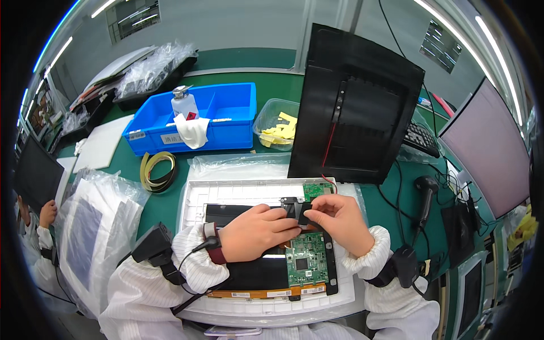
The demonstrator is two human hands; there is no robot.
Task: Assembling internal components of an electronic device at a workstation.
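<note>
A white display housing point(195, 195) lies in front of me, with black panels and a green circuit board point(310, 255) inside it. My left hand point(252, 233) rests over the middle of the housing, its fingers stretched out toward a black bracket point(291, 207) and the board's upper edge. From the right, my right hand point(341, 221) pinches a small black strip point(306, 211) between thumb and forefinger, close to the left fingertips. A smaller green board point(318, 190) sits above it. Behind stands a black back cover point(311, 113), tilted upright, a red wire point(329, 144) running down to the housing.
Beyond the housing are a blue divided bin point(226, 133) with a bottle point(184, 105) and cloth, and a clear tub point(263, 116) of yellow pieces. Tape rolls point(158, 173) and bagged panels point(96, 226) lie left. A scanner point(425, 195), cables and monitor point(487, 147) stand right.
</note>
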